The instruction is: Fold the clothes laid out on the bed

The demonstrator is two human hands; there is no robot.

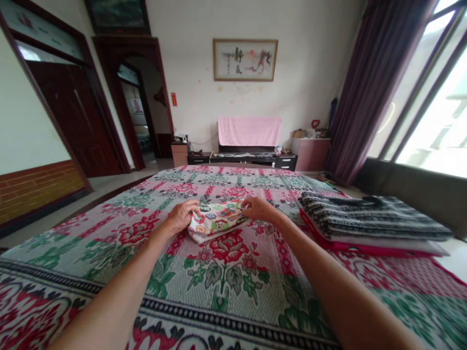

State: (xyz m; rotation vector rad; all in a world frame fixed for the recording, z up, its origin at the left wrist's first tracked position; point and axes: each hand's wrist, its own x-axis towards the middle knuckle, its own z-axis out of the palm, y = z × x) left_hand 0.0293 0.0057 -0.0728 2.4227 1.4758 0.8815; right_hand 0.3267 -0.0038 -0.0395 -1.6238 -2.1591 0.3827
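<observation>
A small folded piece of cloth with a bright cartoon print [221, 221] lies on the flowered bedspread [226, 272] in front of me. Its exact kind cannot be made out. My left hand [182, 215] grips its left end, fingers curled over the upper edge. At the opposite end, my right hand [257, 209] pinches the upper right corner between thumb and fingers. The folded layers show along the cloth's lower edge.
To the right sits a stack of folded clothes [368, 218], black-and-white knit on top and red beneath. Beyond the bed's far edge stand a low black cabinet [288, 162] and a pink cloth [250, 130] draped over something. A purple curtain [372, 82] hangs beside the window.
</observation>
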